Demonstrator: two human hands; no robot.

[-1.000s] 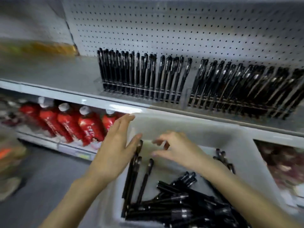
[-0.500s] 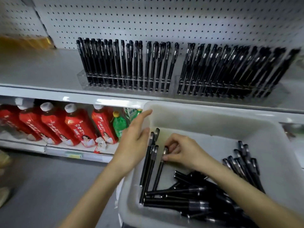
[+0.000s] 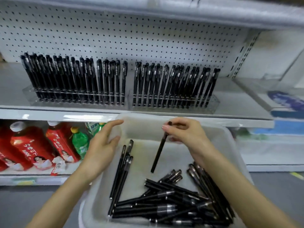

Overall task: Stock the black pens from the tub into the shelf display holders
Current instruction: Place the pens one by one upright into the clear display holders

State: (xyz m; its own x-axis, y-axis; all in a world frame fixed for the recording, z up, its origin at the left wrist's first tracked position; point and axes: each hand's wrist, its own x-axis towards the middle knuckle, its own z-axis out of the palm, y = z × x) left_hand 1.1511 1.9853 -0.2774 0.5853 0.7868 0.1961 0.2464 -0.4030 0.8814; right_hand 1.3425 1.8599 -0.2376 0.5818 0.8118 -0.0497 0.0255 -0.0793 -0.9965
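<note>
A white plastic tub sits below the shelf edge with several loose black pens piled in its near half. My right hand pinches one black pen by its cap end, lifted above the tub floor and hanging tilted. My left hand grips the tub's left rim, thumb inside and fingers along the outer wall. On the shelf stand two clear display holders, the left holder and the right holder, both packed with upright black pens.
A white pegboard backs the shelf. Red drink bottles and a green bottle stand on the lower shelf at left. Blue and white packages lie at right. Grey floor shows below.
My right hand has lifted one pen off the tub floor and raised it toward the tub's far wall. The left hand stays on the rim. The camera view has tilted up.
</note>
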